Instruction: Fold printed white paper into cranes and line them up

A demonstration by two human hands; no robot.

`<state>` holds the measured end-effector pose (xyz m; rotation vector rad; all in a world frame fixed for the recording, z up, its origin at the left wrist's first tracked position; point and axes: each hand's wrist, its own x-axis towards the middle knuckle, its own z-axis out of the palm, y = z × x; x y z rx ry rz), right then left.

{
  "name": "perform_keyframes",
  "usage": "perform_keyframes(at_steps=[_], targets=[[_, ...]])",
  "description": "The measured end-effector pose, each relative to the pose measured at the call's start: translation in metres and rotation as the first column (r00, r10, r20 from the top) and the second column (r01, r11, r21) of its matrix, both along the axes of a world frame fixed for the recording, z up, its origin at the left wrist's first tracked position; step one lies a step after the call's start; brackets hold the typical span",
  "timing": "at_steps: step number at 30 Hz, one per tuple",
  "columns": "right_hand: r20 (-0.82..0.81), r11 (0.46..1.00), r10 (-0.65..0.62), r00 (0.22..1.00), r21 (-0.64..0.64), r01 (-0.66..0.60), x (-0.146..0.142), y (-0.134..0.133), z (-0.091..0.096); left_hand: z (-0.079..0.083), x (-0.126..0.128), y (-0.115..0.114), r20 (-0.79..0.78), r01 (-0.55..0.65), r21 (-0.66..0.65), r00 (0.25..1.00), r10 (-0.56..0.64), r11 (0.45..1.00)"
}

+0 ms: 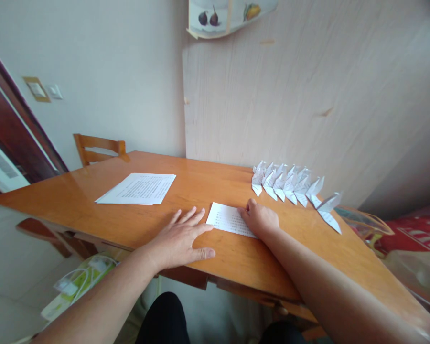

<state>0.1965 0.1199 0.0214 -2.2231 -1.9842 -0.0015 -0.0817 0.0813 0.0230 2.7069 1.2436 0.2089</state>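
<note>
A small printed sheet of paper (227, 219), seemingly folded, lies flat on the wooden table in front of me. My left hand (186, 236) rests palm down to its left, fingers spread, with the index fingertip at the paper's left edge. My right hand (260, 217) is curled into a fist on the paper's right part and covers that end. Nothing shows inside the fist, though its underside is hidden. Beyond it stands a row of several folded white paper pieces (280, 180) with pointed tips. One folded piece (329, 210) sits slightly apart at the row's right end.
A stack of printed sheets (139, 188) lies at the left on the table (200, 177). Behind the table's far left corner is a wooden chair (100, 143). A red bag (412, 229) is beside the right edge. The wall runs along the back.
</note>
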Motion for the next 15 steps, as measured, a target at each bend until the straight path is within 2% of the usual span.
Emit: perform_keyframes(at_steps=[9,13,15], targets=[[-0.007,1.0,0.001,1.0,0.008,-0.001,0.001,0.001,-0.002,0.012,-0.003,0.002,0.033,-0.063,0.046,0.998,0.062,0.997],[-0.012,1.0,0.003,1.0,0.01,-0.003,0.001,0.001,-0.002,0.015,0.015,0.01,0.207,-0.137,0.159,0.973,0.103,0.978],[-0.014,1.0,0.002,1.0,0.008,-0.001,0.001,0.001,-0.002,0.015,0.031,0.018,0.31,-0.134,0.143,0.947,0.084,0.981]])
